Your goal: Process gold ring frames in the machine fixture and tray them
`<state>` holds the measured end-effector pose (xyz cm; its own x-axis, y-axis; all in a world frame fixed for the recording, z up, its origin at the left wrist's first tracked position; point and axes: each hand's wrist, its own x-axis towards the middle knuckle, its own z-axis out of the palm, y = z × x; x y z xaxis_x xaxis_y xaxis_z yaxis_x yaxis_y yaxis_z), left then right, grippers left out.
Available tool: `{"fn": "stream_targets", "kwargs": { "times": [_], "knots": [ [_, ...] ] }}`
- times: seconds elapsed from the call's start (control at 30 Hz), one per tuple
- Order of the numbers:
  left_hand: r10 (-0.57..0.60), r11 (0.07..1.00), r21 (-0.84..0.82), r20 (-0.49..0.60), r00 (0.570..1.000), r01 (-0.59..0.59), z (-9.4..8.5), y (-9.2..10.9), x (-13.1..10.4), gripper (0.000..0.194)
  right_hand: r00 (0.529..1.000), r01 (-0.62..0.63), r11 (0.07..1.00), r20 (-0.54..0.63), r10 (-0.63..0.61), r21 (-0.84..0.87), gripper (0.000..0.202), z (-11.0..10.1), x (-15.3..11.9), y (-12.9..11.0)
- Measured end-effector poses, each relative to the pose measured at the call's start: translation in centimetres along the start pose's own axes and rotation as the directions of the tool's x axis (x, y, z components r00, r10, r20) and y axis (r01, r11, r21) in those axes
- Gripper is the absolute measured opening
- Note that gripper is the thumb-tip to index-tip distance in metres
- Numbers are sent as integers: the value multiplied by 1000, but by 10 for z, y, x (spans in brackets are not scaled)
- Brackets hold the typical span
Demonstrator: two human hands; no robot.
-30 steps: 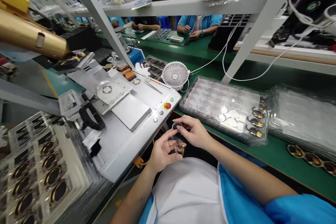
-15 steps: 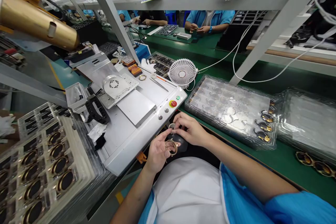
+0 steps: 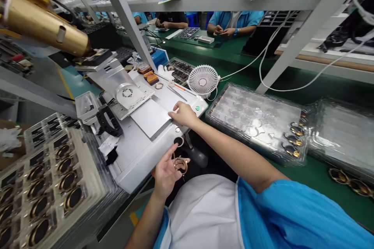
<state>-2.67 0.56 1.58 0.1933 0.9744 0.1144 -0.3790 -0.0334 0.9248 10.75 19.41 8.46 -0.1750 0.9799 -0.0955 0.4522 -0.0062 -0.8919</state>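
My left hand (image 3: 165, 173) is in front of the white machine. Its lower fingers hold a gold ring-shaped part (image 3: 186, 167). At the tip of its index finger is a thin pale ring (image 3: 182, 142) with a dark middle. My right hand (image 3: 184, 114) reaches over the machine's front panel (image 3: 149, 159). Its thumb and fingertips are drawn together beside the corner of the flat metal plate (image 3: 152, 118); anything between them is hidden. That hand covers the red button. A round button (image 3: 177, 130) and a green-lit button (image 3: 198, 108) show beside it.
Stacked clear trays (image 3: 70, 151) hold gold-rimmed dark discs on the left. More plastic trays (image 3: 254, 120) lie to the right, near a small white fan (image 3: 203, 81). A gold cylinder (image 3: 46, 25) overhangs the machine. Tweezers (image 3: 177, 93) rest on it. Co-workers sit opposite.
My right hand has left my left hand and moved up-left onto the machine panel, over the red button. My left hand has shifted slightly left and down, keeping the gold ring.
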Motion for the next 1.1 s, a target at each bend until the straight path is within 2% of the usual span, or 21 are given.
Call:
{"fn": "stream_targets", "kwargs": {
  "times": [0.1, 0.2, 0.27, 0.33, 0.4, 0.43, 0.47, 0.5, 0.57, 0.63, 0.7, 0.77, 0.87, 0.93, 1.03, 1.1],
  "knots": [
    [89, 975, 206, -11, 996, -85, -4, 3, -3, 84, 995, 60, 998, -78, -62, -26, 40, -12, -21, 10],
    [211, 828, 535, -19, 977, -168, -2, -1, 0, 88, 998, 65, 992, -7, -65, 110, 35, -15, -61, 28],
    [265, 668, 704, 79, 961, -242, 3, -8, 5, 95, 994, 52, 963, 79, -75, 265, 39, -11, -87, 41],
    [282, 507, 790, 226, 933, -344, 9, -17, 12, 102, 988, 22, 909, 128, -83, 417, 51, -4, -105, 53],
    [266, 379, 831, 324, 908, -408, 15, -23, 19, 105, 993, -39, 849, 111, -23, 528, 61, -2, -113, 60],
    [253, 351, 834, 353, 901, -426, 19, -25, 22, 105, 995, -75, 815, 100, 21, 575, 62, -3, -114, 62],
    [232, 364, 824, 371, 899, -434, 22, -25, 24, 104, 993, -112, 776, 100, 63, 621, 62, -6, -114, 64],
    [209, 419, 799, 377, 902, -431, 24, -24, 26, 102, 990, -142, 737, 108, 94, 661, 61, -11, -114, 64],
    [174, 603, 703, 345, 922, -377, 28, -18, 26, 94, 984, -178, 684, 135, 116, 708, 57, -23, -114, 64],
    [147, 766, 577, 272, 951, -284, 30, -11, 25, 85, 980, -198, 674, 163, 116, 712, 56, -34, -117, 62],
    [129, 842, 490, 228, 965, -228, 31, -6, 25, 79, 976, -211, 686, 185, 112, 696, 55, -41, -120, 60],
    [114, 865, 452, 246, 963, -218, 30, -4, 24, 78, 973, -222, 705, 196, 120, 673, 53, -44, -123, 59],
    [122, 850, 464, 287, 950, -249, 28, -5, 24, 80, 973, -222, 743, 191, 129, 631, 52, -44, -125, 58],
    [133, 791, 534, 326, 936, -299, 27, -5, 24, 79, 967, -241, 744, 221, 128, 624, 56, -45, -125, 58],
    [139, 602, 687, 411, 901, -407, 25, -4, 24, 77, 943, -297, 702, 317, 106, 648, 65, -48, -124, 58],
    [130, 461, 758, 457, 880, -461, 23, -3, 25, 77, 938, -307, 678, 332, 98, 667, 67, -49, -124, 58]
  ]
}}
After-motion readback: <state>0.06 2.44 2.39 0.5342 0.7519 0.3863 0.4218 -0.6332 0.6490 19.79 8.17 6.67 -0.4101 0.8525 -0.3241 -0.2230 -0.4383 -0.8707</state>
